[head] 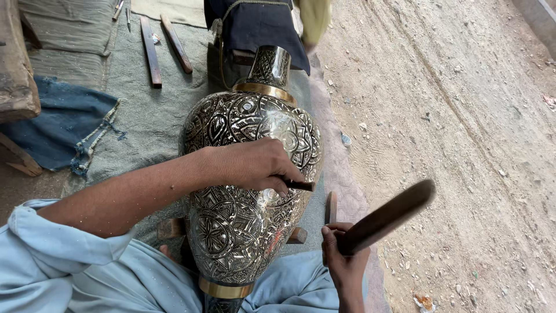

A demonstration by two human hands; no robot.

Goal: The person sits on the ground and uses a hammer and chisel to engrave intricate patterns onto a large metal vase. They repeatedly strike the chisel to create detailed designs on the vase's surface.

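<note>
The vase (249,191) is lying on its side across the lap, long axis running away from the body, neck far and gold-banded foot near. A short chisel (298,185) is being pinched fully closed in the left hand (249,165), its grip resting on the vase's upper flank, tool end pointing right. A dark mallet (385,217) is being held in the right hand's (344,258) closed grip, raised well right of and apart from the chisel, which lies up-left of it.
</note>
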